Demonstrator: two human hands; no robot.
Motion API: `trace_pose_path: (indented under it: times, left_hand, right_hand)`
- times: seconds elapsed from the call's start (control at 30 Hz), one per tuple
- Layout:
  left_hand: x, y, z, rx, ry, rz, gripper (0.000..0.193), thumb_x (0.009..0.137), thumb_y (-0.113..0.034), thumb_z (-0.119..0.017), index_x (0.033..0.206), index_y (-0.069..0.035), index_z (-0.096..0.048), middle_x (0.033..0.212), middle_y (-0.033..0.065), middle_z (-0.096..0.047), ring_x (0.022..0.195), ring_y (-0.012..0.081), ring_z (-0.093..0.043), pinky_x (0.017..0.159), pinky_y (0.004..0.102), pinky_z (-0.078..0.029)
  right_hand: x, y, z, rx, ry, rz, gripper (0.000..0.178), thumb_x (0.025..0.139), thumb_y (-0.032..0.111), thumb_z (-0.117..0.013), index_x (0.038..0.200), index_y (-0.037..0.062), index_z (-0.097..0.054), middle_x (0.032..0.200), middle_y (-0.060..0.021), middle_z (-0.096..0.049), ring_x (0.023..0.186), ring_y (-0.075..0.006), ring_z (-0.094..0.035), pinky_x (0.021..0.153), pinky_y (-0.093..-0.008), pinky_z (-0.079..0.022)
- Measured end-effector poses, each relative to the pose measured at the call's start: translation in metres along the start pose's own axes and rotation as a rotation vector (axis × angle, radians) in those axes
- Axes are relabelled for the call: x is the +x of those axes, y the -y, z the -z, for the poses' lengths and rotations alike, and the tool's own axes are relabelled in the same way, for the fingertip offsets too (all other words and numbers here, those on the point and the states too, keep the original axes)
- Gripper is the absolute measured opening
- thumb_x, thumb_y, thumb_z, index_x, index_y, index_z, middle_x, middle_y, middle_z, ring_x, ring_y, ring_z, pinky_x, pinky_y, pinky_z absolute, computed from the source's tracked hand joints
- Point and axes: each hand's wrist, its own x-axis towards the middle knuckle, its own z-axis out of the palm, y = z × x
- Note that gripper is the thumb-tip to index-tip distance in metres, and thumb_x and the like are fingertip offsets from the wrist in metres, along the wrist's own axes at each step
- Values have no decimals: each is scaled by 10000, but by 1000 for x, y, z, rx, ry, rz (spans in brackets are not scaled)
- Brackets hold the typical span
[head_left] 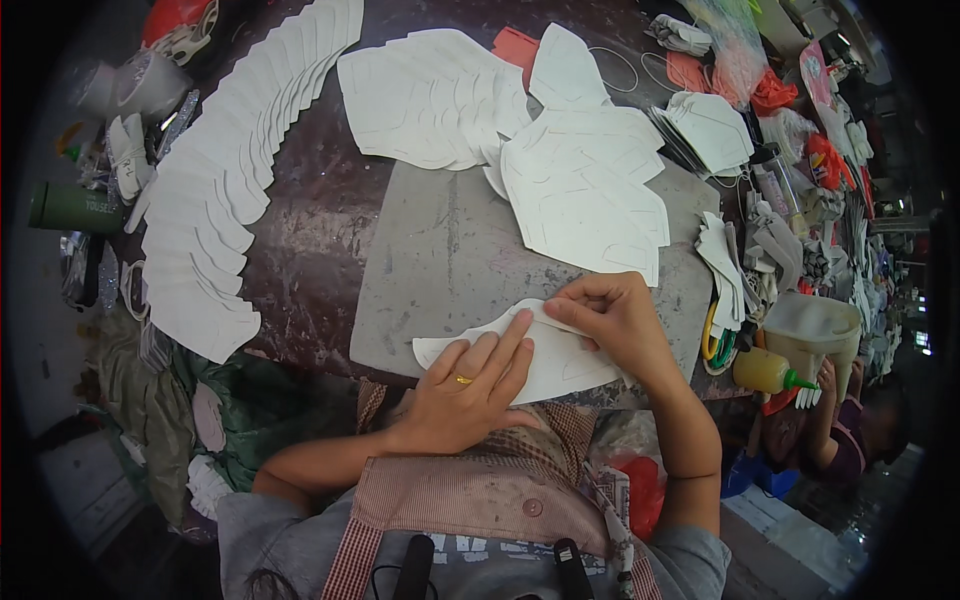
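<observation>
A white flat cut piece (575, 372) with curved edges and thin drawn lines lies at the near edge of the grey board (430, 255). My left hand (462, 390), a ring on one finger, rests flat across it with the fingers stretched out. At the piece's upper edge, my right hand (615, 315) pinches the material between thumb and fingers; a narrow edge looks raised there. Just beyond my hands sits a loose heap of similar white pieces (590, 205), and farther back an overlapping row of white pieces (430, 95).
Along the left runs a long fanned row of white pieces (205, 210). A green cylinder (75, 207) stands beyond it. To the right are a stack of pieces (715, 135), yellow-and-green handles (712, 345), a yellow bottle with green nozzle (762, 371) and a plastic tub (825, 318). Another person (835, 430) is at far right.
</observation>
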Motion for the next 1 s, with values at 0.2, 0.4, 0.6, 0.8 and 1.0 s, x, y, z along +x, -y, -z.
trace_pose_path:
  times: [0.2, 0.4, 0.6, 0.8, 1.0]
  left_hand:
    - [1, -3, 4, 9, 79, 7, 850, 827, -709, -518, 1308, -8, -539, 1493, 180, -476, 1190, 249, -481, 1014, 353, -371]
    - [11, -6, 17, -101, 166, 21, 967, 714, -719, -619, 1300, 45, -533, 1505, 235, -427, 1193, 326, -478, 1010, 423, -399]
    - [15, -9, 18, -84, 157, 23, 1013, 679, -732, -646, 1318, 47, -534, 1475, 252, -443, 1136, 368, -491, 979, 460, -417]
    - [24, -16, 21, 13, 159, 42, 995, 716, -737, -606, 1362, 16, -535, 1417, 241, -489, 1076, 329, -506, 943, 436, -415]
    - [49, -31, 19, -51, 222, 43, 921, 763, -677, -626, 1340, 36, -542, 1417, 211, -493, 1213, 312, -499, 1046, 470, -375]
  right_hand:
    - [-20, -9, 27, 14, -82, 82, 169, 861, 110, -767, 920, -47, -746, 643, -20, -658, 520, -33, -537, 478, -194, -411]
    - [-32, -22, 52, 2, -71, -76, 170, 848, 127, -785, 816, -27, -719, 629, -9, -651, 538, -34, -555, 491, -197, -422]
    - [-25, -43, 49, 58, -150, 59, 196, 846, 152, -790, 804, -25, -718, 664, -2, -652, 580, -28, -550, 523, -195, -425]
    - [-30, -51, 39, -38, -234, 127, 203, 828, 160, -792, 822, -30, -718, 630, -18, -642, 573, -56, -547, 529, -230, -435]
    - [-32, -45, 35, -404, -255, 188, 171, 841, 135, -762, 820, -21, -697, 609, -47, -614, 558, -82, -567, 521, -264, -441]
